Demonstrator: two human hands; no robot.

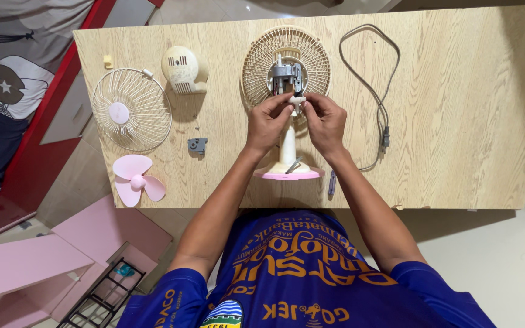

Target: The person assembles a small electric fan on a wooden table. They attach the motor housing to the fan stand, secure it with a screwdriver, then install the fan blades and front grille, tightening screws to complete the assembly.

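A light wood-grain surface fills the upper view, evenly lit, with soft shadows under its near edge. Below it lies a pale tiled floor. Left of the surface, a red-edged bed carries a grey patterned cover. Pink panels and a black wire rack lie on the floor near the surface's left corner.

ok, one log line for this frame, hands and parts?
left hand + right hand: pinching small white part at exposed grey fan motor | cream rear grille mounted | pink three-blade propeller loose on wooden table
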